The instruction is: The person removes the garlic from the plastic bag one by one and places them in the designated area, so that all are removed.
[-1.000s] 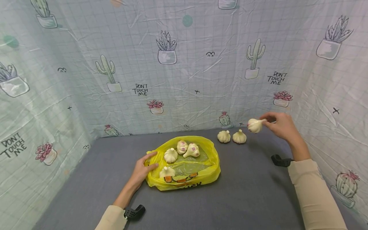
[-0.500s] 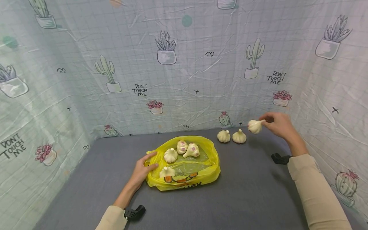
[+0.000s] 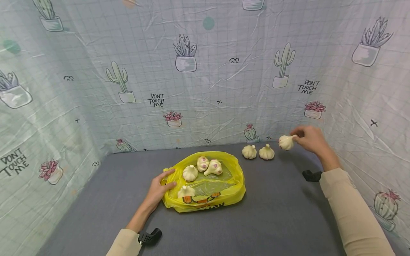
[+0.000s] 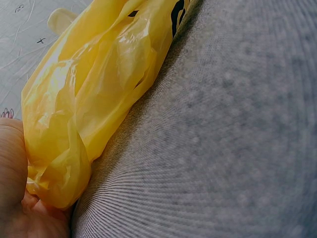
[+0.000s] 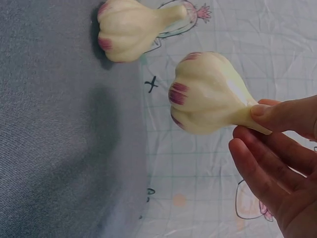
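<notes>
The step in hand appears to be setting a garlic bulb down at the counter's far right; the next move likely calls for lowering it, then letting go. The right hand pinches its stem, holding it aloft just right of two bulbs. Nearer and left, the left hand, thumb and finger spread, touches the left edge of a yellow bag; four bulbs sit inside.

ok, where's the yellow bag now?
Head view, mid-frame: the yellow bag sits on the grey tabletop, left grip at its left end, two garlic bulbs just off its far right side.
</notes>
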`<state>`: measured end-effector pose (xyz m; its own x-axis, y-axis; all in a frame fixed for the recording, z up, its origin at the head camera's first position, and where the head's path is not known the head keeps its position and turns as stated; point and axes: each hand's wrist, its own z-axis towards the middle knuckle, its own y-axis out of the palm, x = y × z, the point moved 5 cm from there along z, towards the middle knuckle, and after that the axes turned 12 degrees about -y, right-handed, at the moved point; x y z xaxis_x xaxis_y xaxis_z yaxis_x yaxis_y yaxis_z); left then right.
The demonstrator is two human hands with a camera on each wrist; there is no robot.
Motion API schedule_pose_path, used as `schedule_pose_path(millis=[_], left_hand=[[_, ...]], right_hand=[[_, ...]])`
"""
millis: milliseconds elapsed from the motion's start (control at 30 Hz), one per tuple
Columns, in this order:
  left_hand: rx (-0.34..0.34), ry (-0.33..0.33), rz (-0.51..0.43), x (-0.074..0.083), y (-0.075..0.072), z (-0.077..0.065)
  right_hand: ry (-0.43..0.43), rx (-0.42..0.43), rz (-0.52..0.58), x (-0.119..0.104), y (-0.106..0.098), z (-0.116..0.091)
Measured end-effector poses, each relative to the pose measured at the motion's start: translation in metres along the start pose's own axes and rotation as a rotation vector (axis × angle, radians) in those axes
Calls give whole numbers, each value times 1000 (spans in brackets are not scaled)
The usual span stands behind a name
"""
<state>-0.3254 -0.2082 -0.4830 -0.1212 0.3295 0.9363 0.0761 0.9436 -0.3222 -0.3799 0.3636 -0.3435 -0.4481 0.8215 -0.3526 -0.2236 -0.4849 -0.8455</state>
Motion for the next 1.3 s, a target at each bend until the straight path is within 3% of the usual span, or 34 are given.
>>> schedule_pose_path(millis=[633,900,1300], left_hand=[[-7,1,-17,1,1,0],[-4,3,-13,0,0,0],[-7,2,-16,0,1,1]], right_hand=[[43,-103,-25,22,24,9],[23,-147,-39,24,33,9],[7,-127,-72,34,42,9]])
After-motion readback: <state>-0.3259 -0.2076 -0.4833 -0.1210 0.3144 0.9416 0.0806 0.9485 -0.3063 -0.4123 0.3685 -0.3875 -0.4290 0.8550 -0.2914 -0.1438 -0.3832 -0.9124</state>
